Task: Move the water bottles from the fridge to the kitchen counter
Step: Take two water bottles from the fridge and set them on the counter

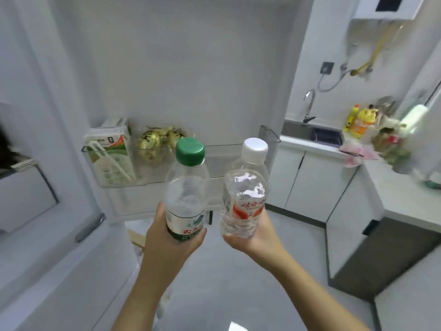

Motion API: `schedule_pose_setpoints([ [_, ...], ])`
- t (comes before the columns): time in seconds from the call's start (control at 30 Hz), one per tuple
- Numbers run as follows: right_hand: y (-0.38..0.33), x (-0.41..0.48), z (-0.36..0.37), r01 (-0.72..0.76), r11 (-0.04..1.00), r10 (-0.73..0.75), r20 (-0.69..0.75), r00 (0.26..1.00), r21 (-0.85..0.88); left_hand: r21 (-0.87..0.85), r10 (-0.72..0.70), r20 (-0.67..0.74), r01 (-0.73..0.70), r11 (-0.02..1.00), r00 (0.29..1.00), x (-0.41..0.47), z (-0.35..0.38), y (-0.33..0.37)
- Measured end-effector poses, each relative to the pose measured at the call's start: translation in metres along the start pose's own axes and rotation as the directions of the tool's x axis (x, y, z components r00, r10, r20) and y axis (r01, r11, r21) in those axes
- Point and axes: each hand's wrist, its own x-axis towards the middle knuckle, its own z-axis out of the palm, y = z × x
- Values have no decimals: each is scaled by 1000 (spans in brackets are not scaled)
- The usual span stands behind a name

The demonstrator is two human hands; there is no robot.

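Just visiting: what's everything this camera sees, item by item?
green-capped bottle: one, clear, held up, centre-left
white-capped bottle: one, clear with red label, held up beside it
clear shelf: one, transparent, in the fridge
drink carton: one, white and green, shelf's left end
gold-wrapped items: about two, gold, beside the carton
counter: one, white, right side
sink: one, steel, set in the counter
faucet: one, silver, over the sink
yellow bottles: several, blurred, beyond the sink
pink cloth: one, pink, counter edge
left hand: one, grips the green-capped bottle low
right hand: one, grips the white-capped bottle low

bright, even light; blurred, warped edges
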Motion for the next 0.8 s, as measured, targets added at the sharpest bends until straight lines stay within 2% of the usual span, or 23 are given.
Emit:
schedule_pose_setpoints([
  [0.13,5,-24,-30,-69,997,59,-194,979,-45,-100,65,177,-47,994,982,11,33,6],
  [0.33,17,-57,-88,-147,983,89,-408,908,-113,-150,118,418,-59,987,901,14,100,22],
  [0.53,33,-89,-153,-182,970,60,-559,827,-164,-178,110,527,-17,984,843,5,182,40],
  [0.8,77,-112,-276,-202,963,41,-645,763,-178,-172,59,571,50,984,819,-14,314,72],
])
